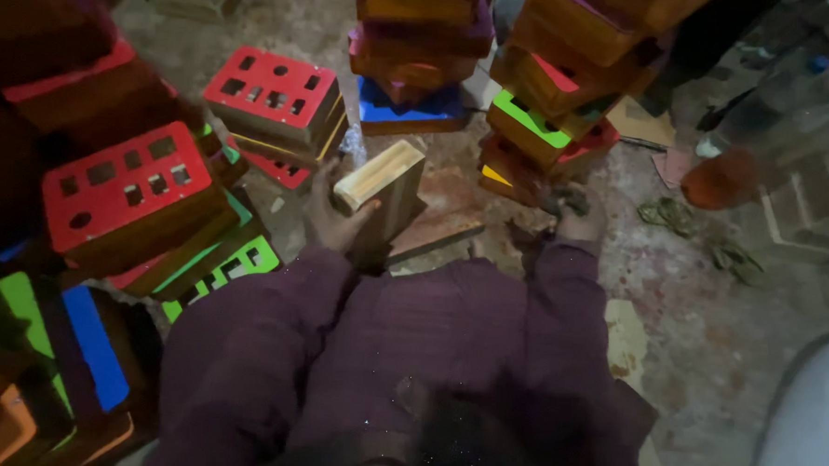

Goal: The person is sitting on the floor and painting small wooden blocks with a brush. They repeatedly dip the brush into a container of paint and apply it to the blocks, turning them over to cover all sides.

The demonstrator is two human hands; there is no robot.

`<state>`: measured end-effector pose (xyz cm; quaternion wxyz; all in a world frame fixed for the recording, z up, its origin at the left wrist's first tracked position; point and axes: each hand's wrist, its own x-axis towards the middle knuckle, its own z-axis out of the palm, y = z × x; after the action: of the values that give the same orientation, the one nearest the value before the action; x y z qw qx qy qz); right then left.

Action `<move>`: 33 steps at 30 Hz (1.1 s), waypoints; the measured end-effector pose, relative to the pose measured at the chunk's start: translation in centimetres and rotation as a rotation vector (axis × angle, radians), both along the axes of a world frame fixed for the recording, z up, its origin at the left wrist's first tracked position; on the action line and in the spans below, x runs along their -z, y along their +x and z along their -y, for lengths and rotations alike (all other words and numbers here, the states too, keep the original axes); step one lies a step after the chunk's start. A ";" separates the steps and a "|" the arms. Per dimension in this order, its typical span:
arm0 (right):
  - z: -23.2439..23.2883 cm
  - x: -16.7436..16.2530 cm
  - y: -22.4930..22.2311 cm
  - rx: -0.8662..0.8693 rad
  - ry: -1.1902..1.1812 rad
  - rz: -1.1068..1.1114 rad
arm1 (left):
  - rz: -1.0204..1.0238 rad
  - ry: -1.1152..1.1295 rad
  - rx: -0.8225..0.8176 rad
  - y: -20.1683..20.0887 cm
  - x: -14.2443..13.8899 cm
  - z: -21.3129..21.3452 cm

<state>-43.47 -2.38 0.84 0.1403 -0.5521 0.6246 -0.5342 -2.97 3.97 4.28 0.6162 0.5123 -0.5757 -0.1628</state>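
My left hand [333, 218] grips a bare wooden box [382, 187] from below and holds it tilted over a flat wooden board [445, 218] on the floor. My right hand [575, 217] is closed on a dark crumpled rag [565, 200] just beside the foot of a tall stack of painted boxes [553, 81]. Both arms wear dark purple sleeves [391, 344].
Wooden boxes with red lids pierced by shaped holes [123, 188] [272, 92] pile up on the left, with green and blue ones below. A second stack [413, 47] stands behind the board. Dirty concrete floor [709, 311] with scraps lies to the right.
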 end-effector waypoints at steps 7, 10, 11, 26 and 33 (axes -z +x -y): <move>-1.4 0.7 -4.7 0.118 0.006 0.768 | 0.032 0.120 -0.048 -0.2 3.9 0.3; -1.7 -0.3 -4.9 0.300 0.115 1.123 | -0.024 0.143 0.070 -0.3 4.0 0.4; -1.9 -0.6 -4.7 0.334 0.309 0.698 | -0.011 0.127 0.086 -0.4 3.8 0.4; -6.0 1.2 -3.0 0.335 0.718 -0.301 | 0.264 0.496 0.050 0.1 -0.6 -1.4; -5.4 -0.3 -3.1 0.342 0.684 -0.293 | 0.219 0.433 0.046 0.4 -1.3 -0.9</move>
<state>-46.60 3.03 1.12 0.1345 -0.4318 0.8625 -0.2270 -2.60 4.86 5.60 0.4219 0.6339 -0.6022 -0.2398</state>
